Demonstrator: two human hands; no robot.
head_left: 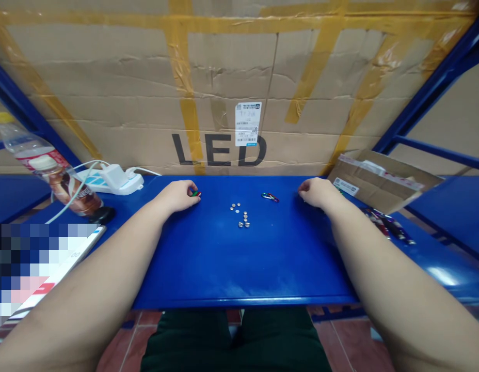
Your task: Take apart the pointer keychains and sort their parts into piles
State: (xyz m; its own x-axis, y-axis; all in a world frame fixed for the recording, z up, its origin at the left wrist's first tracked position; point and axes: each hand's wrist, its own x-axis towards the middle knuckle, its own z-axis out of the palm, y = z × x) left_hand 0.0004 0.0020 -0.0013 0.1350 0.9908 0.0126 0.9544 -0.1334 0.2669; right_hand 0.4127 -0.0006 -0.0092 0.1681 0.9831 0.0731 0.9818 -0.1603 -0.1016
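My left hand (pixel 179 196) rests at the back left of the blue table. Its fingers are closed on small red and green things (pixel 196 194), mostly hidden by the hand. My right hand (pixel 315 191) lies at the back right with fingers curled inward; whatever they hold is hidden. Something green (pixel 339 190) shows just behind that wrist. Between the hands lie coloured carabiners (pixel 270 197), red, blue and green. Left of them several small round metal discs (pixel 245 213) are scattered, with two silvery metal pieces (pixel 243 225) at the near end.
The blue table (pixel 239 274) backs onto a large cardboard box (pixel 220 77) marked LED. On the left are a white power strip (pixel 125 182), drink bottles (pixel 69 186) and a partly blurred device (pixel 82 253). An open carton (pixel 379 178) and shiny red and purple items (pixel 390 227) are at right.
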